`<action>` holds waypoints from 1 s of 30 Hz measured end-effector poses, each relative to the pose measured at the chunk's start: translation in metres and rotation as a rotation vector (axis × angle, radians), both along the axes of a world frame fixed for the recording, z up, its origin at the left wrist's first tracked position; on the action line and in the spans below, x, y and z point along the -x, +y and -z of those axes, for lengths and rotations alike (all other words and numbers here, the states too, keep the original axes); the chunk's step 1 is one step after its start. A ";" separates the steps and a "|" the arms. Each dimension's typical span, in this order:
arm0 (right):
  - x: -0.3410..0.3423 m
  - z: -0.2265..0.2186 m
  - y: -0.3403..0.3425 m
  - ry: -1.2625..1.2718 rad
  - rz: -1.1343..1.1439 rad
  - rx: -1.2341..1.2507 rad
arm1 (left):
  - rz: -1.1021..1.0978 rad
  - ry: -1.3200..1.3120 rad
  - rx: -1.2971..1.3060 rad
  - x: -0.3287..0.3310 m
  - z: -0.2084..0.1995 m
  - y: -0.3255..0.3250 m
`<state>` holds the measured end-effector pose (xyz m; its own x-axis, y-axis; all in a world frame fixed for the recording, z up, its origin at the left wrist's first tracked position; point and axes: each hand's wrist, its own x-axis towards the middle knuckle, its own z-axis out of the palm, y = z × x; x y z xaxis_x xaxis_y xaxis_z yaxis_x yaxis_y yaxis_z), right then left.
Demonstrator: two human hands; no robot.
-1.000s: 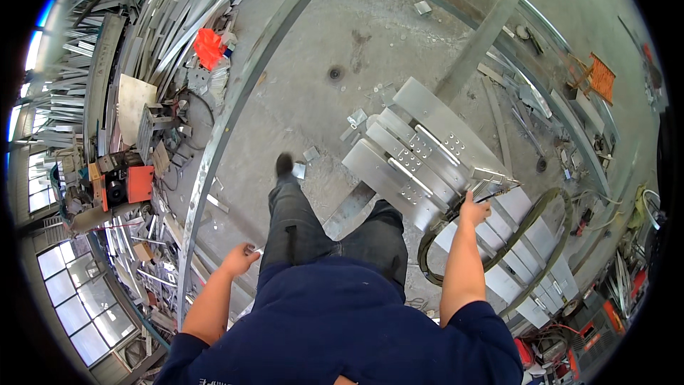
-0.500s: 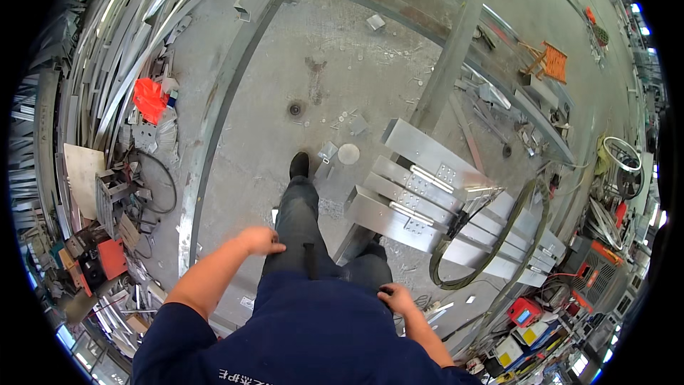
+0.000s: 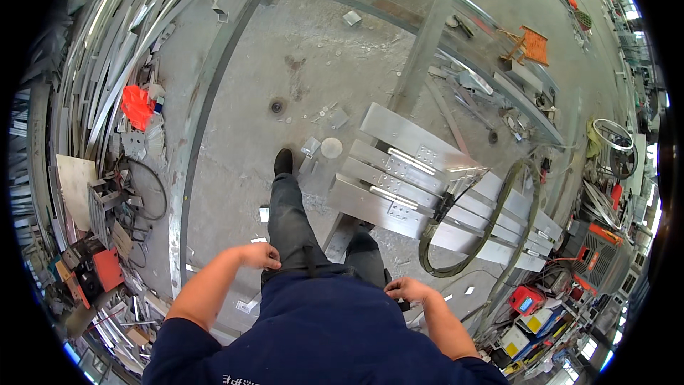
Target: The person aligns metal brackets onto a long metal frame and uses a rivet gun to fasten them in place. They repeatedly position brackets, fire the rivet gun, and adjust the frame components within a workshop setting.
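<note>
My left hand (image 3: 261, 255) hangs beside my left thigh with its fingers curled in, and no object shows in it. My right hand (image 3: 409, 290) is at my right hip, fingers drawn together; a small dark thing shows just under them, too hidden to name. Ahead and to the right of my legs lie several long silver metal panels (image 3: 356, 199), side by side, with rows of small holes and bright rods on top. Neither hand touches them. Across the panels rest a black torch-like handle (image 3: 443, 207) and a thick dark green hose (image 3: 500, 224) in a loop.
A long steel beam (image 3: 203, 110) runs along my left, with a crossbeam (image 3: 426, 46) ahead. Metal strips (image 3: 117, 64) are heaped at far left, near a red bag (image 3: 137, 108). An orange folding stool (image 3: 534, 45) stands far right; a red machine (image 3: 526, 300) sits nearer.
The panels and floor things have shifted left and slightly up in view. My right hand has come away from the trouser side a little, its forearm bent more. My left hand stays by the thigh.
</note>
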<state>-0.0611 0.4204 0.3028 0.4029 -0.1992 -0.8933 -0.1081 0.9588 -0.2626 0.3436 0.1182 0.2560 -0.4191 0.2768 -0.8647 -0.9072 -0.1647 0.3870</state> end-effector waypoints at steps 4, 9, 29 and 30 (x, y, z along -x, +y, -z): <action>0.017 0.003 0.019 0.350 0.061 0.062 | -0.513 -0.091 0.194 -0.021 0.022 0.032; 0.037 0.010 0.034 0.810 0.327 -0.032 | -0.429 -0.418 0.568 -0.065 0.015 0.052; 0.141 -0.025 -0.177 0.707 0.073 0.354 | -1.199 -0.688 0.340 -0.059 0.068 0.334; 0.137 -0.026 -0.192 0.669 0.032 0.377 | -1.233 -0.656 0.325 -0.057 0.066 0.329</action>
<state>-0.1982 0.2285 0.3290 -0.2108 -0.5415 -0.8138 -0.3329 0.8225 -0.4611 0.4003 0.4474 0.1896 0.2508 -0.2068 -0.9457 -0.2786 -0.9510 0.1341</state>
